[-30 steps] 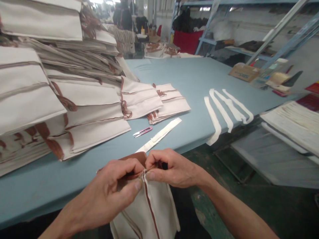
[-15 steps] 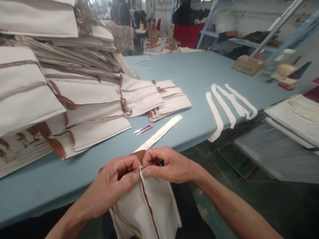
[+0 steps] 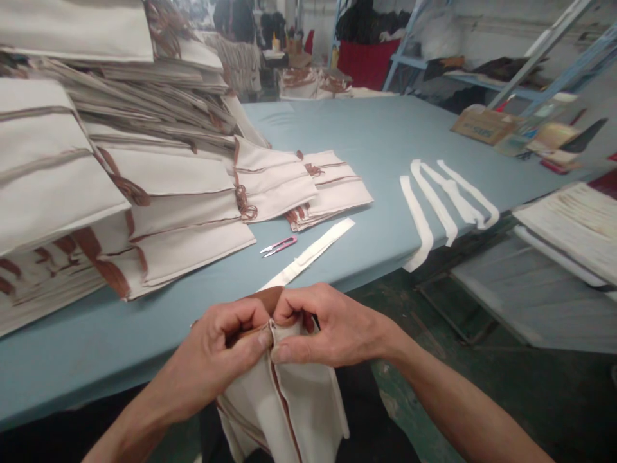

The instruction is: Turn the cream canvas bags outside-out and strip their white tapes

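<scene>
A blue cloth covers the table [image 3: 385, 128], with cream stacks [image 3: 193, 173] piled on its left and a box [image 3: 484, 125] near its far right corner. Pink snips [image 3: 279, 246] lie beside a white strip [image 3: 318, 249]; more strips [image 3: 436, 204] lie to the right. At the near edge, the left hand [image 3: 222, 344] and right hand [image 3: 330, 325] pinch the top of a brown-trimmed piece [image 3: 311, 399], thumbs close together at its seam. It hangs below them.
</scene>
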{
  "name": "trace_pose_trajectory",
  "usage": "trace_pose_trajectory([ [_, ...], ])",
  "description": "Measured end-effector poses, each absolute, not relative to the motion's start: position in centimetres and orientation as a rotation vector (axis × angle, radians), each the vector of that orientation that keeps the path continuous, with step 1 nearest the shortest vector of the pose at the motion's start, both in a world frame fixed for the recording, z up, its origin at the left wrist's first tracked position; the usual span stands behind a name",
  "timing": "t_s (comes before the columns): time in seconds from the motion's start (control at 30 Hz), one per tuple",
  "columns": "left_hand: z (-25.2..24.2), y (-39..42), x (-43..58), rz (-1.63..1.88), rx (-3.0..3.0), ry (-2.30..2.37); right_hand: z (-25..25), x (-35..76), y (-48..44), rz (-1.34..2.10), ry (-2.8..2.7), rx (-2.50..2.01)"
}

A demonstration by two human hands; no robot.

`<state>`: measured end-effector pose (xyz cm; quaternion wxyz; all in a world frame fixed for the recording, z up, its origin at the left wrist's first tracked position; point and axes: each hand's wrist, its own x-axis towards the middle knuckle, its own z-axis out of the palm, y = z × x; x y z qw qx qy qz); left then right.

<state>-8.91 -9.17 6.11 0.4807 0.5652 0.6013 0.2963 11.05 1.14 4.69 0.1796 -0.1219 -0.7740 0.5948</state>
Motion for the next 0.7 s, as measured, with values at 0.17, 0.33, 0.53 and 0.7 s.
trace_pose_trajectory([
  [0.17, 6.16, -9.56, -9.70, 0.703, 1.332, 1.372, 4.79, 10.86, 0.60, 1.585, -2.234, -0.377],
  [0.33, 6.70, -9.57, -9.58, 0.669, 1.289, 1.341, 4.96, 10.96, 0.37, 1.477, -2.294, -0.402],
  [0.53, 6.47, -9.40, -9.35, 0.694, 1.329, 1.391, 5.14, 10.93, 0.19, 1.440, -2.332, -0.482],
  [0.7, 6.29, -9.21, -9.28, 0.670, 1.575, 1.516, 4.86, 11.02, 0.04, 1.278, -2.348, -0.460],
])
